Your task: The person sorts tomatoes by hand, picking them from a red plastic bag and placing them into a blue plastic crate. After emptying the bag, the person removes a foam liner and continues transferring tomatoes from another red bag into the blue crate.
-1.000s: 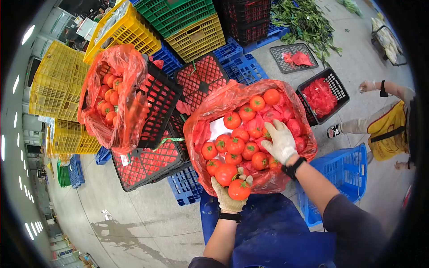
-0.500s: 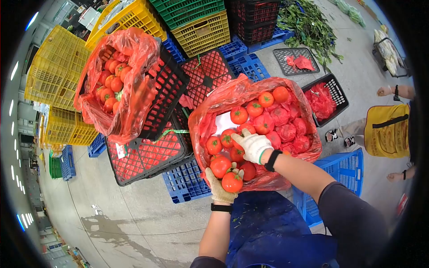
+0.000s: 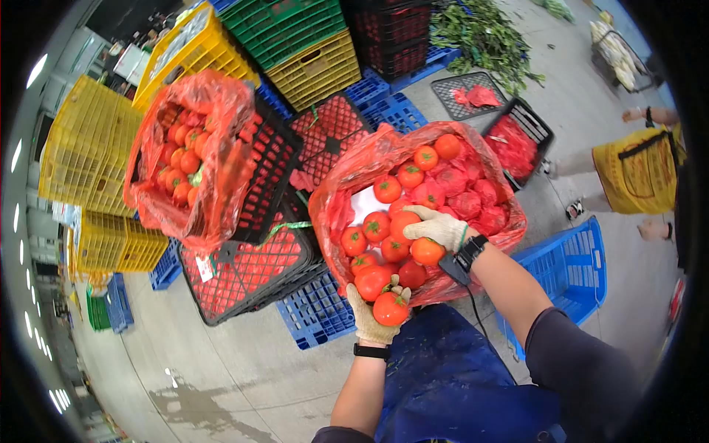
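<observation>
While the background is filled by a grey floor (image 3: 214, 354), the left side of the frame is taken up by stacked yellow crates (image 3: 96, 148), and a green crate (image 3: 288, 29) is seen at the top. At the right edge, part of a co-worker (image 3: 635, 173) is shown. The centre is occupied by an open red plastic bag (image 3: 354, 177), in which the tomatoes are held. At the upper left, a second red bag (image 3: 229, 192), also filled with tomatoes, is set in a black crate (image 3: 269, 170). At the lower right, a blue crate (image 3: 565, 269) is placed on the floor, and green leaves (image 3: 480, 44) are heaped at the top right. The left grip (image 3: 371, 319), gloved, is seen at the near edge of the central bag; its fingers are curled around a red tomato (image 3: 390, 310), by which a second tomato (image 3: 373, 280) is touched. The right grip (image 3: 442, 229), also gloved, is laid over the middle of the bag; its fingers are partly bent, and an orange-red tomato (image 3: 402, 224) is touched by their tips, though whether it is gripped cannot be told.
</observation>
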Available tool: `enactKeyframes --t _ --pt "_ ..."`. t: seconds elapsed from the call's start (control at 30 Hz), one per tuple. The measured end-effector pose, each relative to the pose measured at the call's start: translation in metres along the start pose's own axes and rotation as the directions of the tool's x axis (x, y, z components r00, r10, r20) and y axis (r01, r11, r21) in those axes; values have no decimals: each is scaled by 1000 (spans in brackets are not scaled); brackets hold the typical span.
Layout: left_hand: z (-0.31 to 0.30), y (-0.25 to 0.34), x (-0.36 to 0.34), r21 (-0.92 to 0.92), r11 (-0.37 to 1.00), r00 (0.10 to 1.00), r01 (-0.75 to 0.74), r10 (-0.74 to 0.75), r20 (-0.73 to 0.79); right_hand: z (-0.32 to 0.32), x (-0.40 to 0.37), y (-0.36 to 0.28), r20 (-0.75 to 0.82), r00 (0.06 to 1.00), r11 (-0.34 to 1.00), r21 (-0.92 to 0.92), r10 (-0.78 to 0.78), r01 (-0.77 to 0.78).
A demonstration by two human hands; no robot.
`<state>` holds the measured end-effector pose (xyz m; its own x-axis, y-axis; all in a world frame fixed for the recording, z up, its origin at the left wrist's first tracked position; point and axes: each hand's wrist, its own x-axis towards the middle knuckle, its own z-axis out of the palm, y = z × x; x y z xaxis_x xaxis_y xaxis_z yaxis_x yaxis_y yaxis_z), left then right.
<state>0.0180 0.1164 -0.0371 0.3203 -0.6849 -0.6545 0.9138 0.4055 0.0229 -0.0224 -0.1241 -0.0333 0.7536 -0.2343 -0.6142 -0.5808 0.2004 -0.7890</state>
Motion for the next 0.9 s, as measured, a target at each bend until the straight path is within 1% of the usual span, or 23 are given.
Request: enactKeyframes --t 0.03,0.07,0.1,0.13,0.17,0.23,0.27,0.3,0.37,0.4,0.47,0.5,0.57,0.6,0.63,0.67,0.7,0.73,0.77,0.8,0.83,0.87,0.9 --pt "7 -1 0 15 1000 1000 26 -27 7 0 -16 -4 81 996 910 414 -48 10" --pt "14 -3 -3 14 998 998 56 -57 27 -2 -41 -7 133 991 794 605 -29 -58" --pt "25 -7 -6 15 995 994 96 -97 48 -4 -58 2 164 980 644 763 -109 -57" --pt "39 -11 -12 52 985 981 165 -169 95 -5 -72 14 142 976 533 845 -164 -33" --pt "45 -17 -15 116 975 975 187 -199 102 -8 -86 28 103 970 408 913 -219 -5" --pt "54 -36 -11 216 964 982 158 -176 65 -28 -115 64 192 931 332 939 -310 -83" --pt "60 -48 -12 244 949 976 199 -215 40 -31 -128 87 91 966 235 971 -242 -33" --pt "60 -63 -10 251 934 966 256 -257 -28 -39 -149 110 12 976 198 980 -217 32" --pt "63 -100 -2 311 847 891 431 -454 2 -63 -184 154 -118 983 79 988 -142 130" --pt "63 -120 3 327 824 873 463 -487 -10 -76 -202 182 -192 981 120 974 -12 192" --pt "49 -158 15 438 668 789 601 -584 -192 -90 -213 260 -340 936 -32 938 88 344" --pt "40 -180 23 443 657 783 610 -584 -212 -101 -217 303 -382 914 -106 912 139 397" --pt "17 -231 45 455 519 679 724 -655 -333 -128 -236 357 -464 779 -14 855 422 518" --pt "4 -257 58 452 509 670 733 -654 -351 -140 -241 386 -445 737 -8 854 508 521" --pt "-10 -282 72 458 451 631 766 -666 -398 -151 -244 406 -436 735 -22 853 519 521" --pt "-26 -303 83 462 393 592 795 -670 -448 -158 -244 431 -474 651 112 849 593 516" --pt "-36 -325 94 458 387 587 800 -663 -465 -169 -242 448 -514 561 244 839 649 487" --pt "-49 -346 104 445 395 584 804 -667 -463 -182 -243 452 -438 545 275 893 714 357" --pt "-62 -362 114 430 401 579 809 -670 -465 -190 -232 487 -417 546 253 901 727 352" --pt "-73 -376 124 411 410 575 814 -668 -472 -193 -216 526 -488 481 432 872 728 230" --pt "-83 -386 132 394 407 564 824 -658 -500 -196 -207 544 -558 431 586 807 709 79" --pt "-92 -394 138 385 421 569 821 -645 -510 -198 -197 561 -511 421 569 822 750 -17" --pt "-104 -397 143 381 439 581 814 -628 -518 -200 -184 566 -483 432 549 835 762 -34"
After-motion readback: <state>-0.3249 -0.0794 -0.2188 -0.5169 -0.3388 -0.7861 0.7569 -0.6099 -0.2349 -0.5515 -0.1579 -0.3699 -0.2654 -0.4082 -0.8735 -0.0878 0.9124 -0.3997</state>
